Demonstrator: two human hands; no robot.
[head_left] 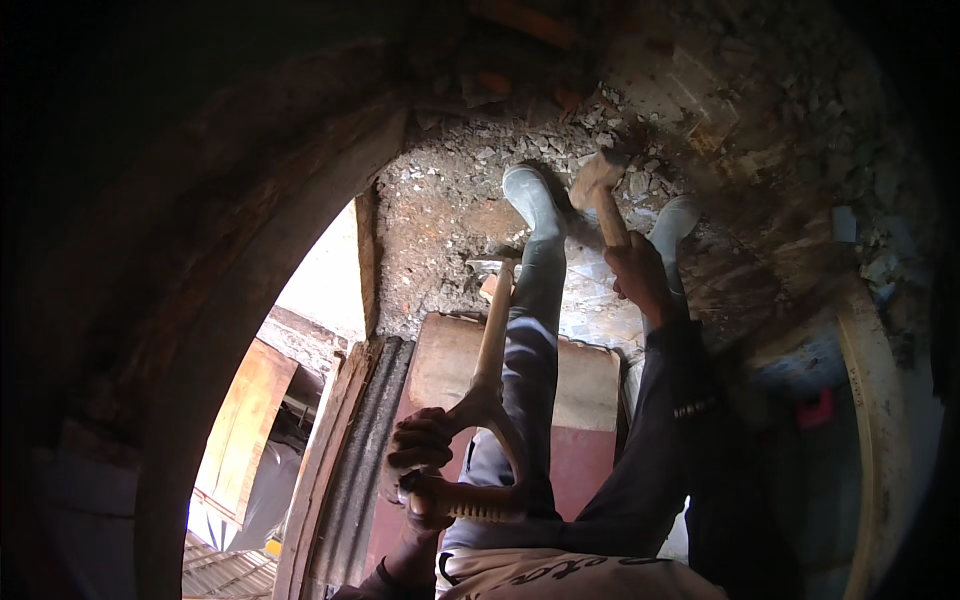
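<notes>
My left hand (pixel 422 455) is closed round the D-shaped grip of a wooden-handled tool (pixel 490 360), like a spade's handle. Its shaft points away from me along my left leg. The far end, near a small pale metal edge, is too unclear to tell the blade. My right hand (pixel 637 272) grips the wooden handle of a hammer (pixel 597 180), its blocky head raised between my two boots. Broken rubble (pixel 480 155) lies on the ground beyond the hammer.
My grey rubber boots (pixel 532 200) stand on the rubble-strewn floor. A board (pixel 585 385) lies beneath my legs, with a corrugated sheet (pixel 365 450) and a timber post (pixel 320 480) to its left. A bright opening is at left. A pink object (pixel 815 408) is at right.
</notes>
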